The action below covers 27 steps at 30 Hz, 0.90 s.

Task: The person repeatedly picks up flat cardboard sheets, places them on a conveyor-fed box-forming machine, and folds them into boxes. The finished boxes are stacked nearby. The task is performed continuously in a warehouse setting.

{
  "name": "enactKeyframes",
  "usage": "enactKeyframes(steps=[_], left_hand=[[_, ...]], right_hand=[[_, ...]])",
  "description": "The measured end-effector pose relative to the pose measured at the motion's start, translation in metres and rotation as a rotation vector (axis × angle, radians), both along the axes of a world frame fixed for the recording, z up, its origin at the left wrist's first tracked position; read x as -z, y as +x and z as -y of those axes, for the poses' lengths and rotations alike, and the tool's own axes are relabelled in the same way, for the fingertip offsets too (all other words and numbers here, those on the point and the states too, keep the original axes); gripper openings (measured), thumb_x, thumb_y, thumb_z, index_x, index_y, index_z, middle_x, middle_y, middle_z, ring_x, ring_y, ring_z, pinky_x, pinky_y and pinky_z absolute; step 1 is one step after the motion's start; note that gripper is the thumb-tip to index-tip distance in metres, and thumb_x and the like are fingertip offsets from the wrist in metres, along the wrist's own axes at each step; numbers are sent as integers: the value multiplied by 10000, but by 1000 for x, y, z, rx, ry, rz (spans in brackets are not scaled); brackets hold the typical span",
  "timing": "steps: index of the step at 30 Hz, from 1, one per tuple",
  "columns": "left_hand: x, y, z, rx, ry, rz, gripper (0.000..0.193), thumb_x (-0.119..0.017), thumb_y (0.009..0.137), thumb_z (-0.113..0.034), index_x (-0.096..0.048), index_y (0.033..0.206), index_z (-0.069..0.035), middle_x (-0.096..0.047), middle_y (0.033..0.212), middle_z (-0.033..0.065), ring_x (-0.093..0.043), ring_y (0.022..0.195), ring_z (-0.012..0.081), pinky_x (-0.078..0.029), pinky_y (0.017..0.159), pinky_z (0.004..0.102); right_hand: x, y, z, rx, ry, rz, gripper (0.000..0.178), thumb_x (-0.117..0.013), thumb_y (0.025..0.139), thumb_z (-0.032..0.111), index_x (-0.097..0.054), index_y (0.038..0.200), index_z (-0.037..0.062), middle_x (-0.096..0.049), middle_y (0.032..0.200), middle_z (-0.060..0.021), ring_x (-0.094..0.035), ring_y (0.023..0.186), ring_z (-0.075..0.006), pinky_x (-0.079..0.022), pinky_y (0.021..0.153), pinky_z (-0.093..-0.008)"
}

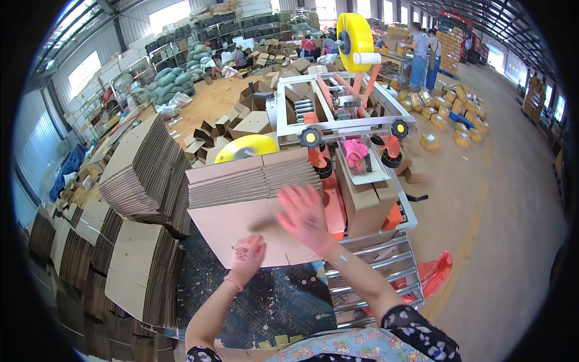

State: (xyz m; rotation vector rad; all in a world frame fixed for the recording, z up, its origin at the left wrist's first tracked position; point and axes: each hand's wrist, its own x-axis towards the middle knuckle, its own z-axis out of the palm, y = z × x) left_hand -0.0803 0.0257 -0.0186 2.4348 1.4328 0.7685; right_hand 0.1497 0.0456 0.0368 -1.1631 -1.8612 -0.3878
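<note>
Both my hands are in pink gloves, over a stack of flattened cardboard cartons (208,226) leaning on the dark work board (271,295). My left hand (246,260) is before the lower part of the front carton, its fingers curled together; anything inside them is hidden. Higher up, my right hand (303,220) is spread open over the carton's right side, blurred by motion. I cannot tell whether its palm touches the cardboard. A brown smear of motion lies between the hands. Just right of the stack stands the carton-taping machine (347,130) with a box (362,205) standing upright in its frame.
A large yellow tape roll (356,39) tops the machine; another tape roll (241,148) lies behind the stack. Metal rollers (374,274) run beside my right forearm. Tall carton piles (142,265) crowd the left. Taped parcels (452,111) and two standing people (422,57) are farther off.
</note>
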Motion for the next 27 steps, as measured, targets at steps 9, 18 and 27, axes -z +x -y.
enactKeyframes(steps=[9, 18, 27], left_hand=[[-111, -80, 5, 130, 47, -292, 539, -568, 903, -413, -534, 1286, -36, -553, 1287, 169, -494, 1207, 330, -310, 1051, 468], [-160, 27, 139, 141, 256, -384, 341, -622, 905, -338, -582, 621, -154, -593, 561, 97, -577, 480, 269, -454, 472, 411], [-126, -28, 165, 676, -28, -341, 462, -580, 875, -324, -542, 1291, -128, -505, 1314, 154, -429, 1267, 344, -359, 1029, 517]], right_hand=[[24, -62, 44, -470, -52, -32, 232, -650, 825, 267, -616, 1037, 179, -601, 1243, -25, -505, 1227, -218, -285, 1096, -499], [-101, 64, 193, -1446, -961, -372, 272, -599, 926, 250, -648, 789, 21, -631, 737, -145, -637, 728, -285, -489, 656, -377], [-28, -3, 192, -757, -119, -111, 179, -569, 869, 186, -639, 951, 43, -643, 984, -140, -615, 923, -309, -457, 798, -426]])
